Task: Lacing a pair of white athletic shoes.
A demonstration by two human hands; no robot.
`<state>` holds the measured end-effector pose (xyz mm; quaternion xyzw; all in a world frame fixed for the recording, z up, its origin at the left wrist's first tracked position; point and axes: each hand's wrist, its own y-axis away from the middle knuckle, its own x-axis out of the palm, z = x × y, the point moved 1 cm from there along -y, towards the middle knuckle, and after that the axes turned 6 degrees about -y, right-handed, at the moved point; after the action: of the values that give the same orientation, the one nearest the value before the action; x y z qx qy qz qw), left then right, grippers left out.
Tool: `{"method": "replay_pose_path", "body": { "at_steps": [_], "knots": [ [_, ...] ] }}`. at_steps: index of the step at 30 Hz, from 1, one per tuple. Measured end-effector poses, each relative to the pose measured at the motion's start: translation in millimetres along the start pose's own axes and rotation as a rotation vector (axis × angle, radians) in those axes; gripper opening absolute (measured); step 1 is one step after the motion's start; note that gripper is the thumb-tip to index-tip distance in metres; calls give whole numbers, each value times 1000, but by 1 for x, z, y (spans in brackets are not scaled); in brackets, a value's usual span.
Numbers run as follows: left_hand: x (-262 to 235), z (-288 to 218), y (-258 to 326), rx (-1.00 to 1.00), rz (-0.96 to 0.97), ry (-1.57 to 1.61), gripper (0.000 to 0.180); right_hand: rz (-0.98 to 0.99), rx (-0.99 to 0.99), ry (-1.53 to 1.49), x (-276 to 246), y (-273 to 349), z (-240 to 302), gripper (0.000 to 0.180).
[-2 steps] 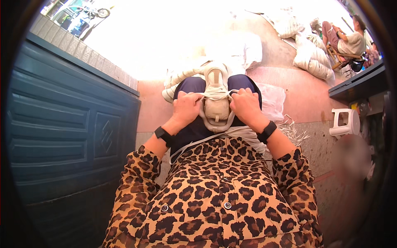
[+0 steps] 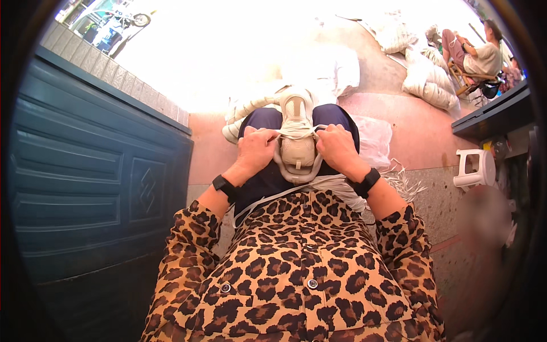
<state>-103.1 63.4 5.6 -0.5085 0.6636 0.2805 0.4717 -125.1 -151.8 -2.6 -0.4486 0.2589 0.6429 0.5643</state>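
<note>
A beige sneaker point(image 2: 297, 151) rests between my knees, its toe pointing away from me and its tongue and heel opening toward me. White shoelaces point(image 2: 297, 131) cross over its upper. At the shoe's left side, my left hand point(image 2: 256, 149) is closed with a lace end pinched in its fingers. My right hand point(image 2: 339, 148) pinches the lace on the opposite side, close to the eyelets. The fingertips of both hands are partly hidden. A bundle of loose white laces point(image 2: 339, 185) lies across my lap, below the shoe.
A dark blue panelled door point(image 2: 102, 159) stands at the left. To the right are a white plastic stool point(image 2: 476, 168) and a dark ledge point(image 2: 493, 111). White sacks point(image 2: 430, 82) lie on the floor at far right, near a seated person point(image 2: 478, 54). Clear plastic point(image 2: 373, 139) lies beside my right knee.
</note>
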Motion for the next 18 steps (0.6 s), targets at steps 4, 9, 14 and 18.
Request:
{"method": "replay_pose_path", "body": {
  "at_steps": [4,9,14,18],
  "knots": [
    [-7,-23,0,180,-186,-189,18,-58,18,-211,10,4,-4,17],
    [5,-49,-18,304,-101,-217,11,-240,34,-404,13,12,9,14],
    [-1,-38,-34,299,-233,-134,7,-160,-154,-188,2,3,12,13],
    [-2,-20,-47,68,-130,279,12,49,-258,250,-5,-10,20,12]
  ]
}}
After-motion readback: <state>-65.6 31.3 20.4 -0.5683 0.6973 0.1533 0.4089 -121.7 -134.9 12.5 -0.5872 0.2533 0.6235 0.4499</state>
